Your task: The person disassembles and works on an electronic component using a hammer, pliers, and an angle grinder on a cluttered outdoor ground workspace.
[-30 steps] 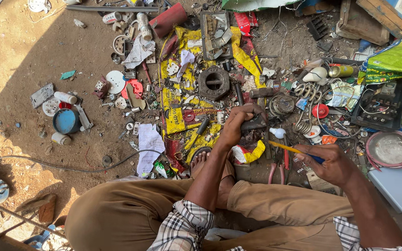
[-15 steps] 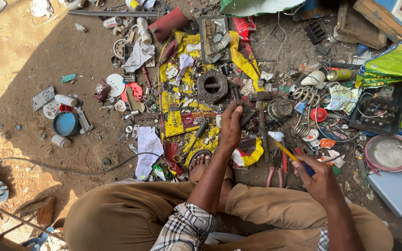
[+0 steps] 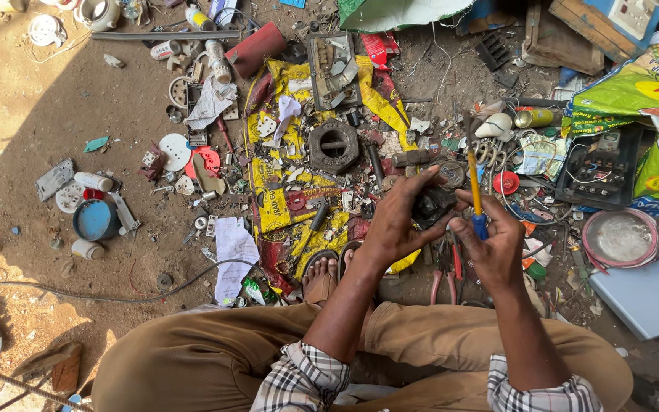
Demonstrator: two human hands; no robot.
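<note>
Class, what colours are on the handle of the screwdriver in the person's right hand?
Yellow with a blue end, on the screwdriver; head view.

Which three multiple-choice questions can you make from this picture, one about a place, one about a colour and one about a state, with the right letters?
1. Where does the blue round lid lie?
A. on bare ground far from the hands
B. on the yellow sack
C. in the metal bowl

2. What colour is the shaft of the screwdriver in the right hand?
A. green
B. yellow
C. white

3. What is the left hand doing?
A. resting flat on the knee
B. gripping a small dark part
C. hanging empty

Answers:
1 A: it lies on the dirt at the picture's left side.
2 B: the shaft is yellow above a blue end.
3 B: its fingers close around the dark part.
</note>
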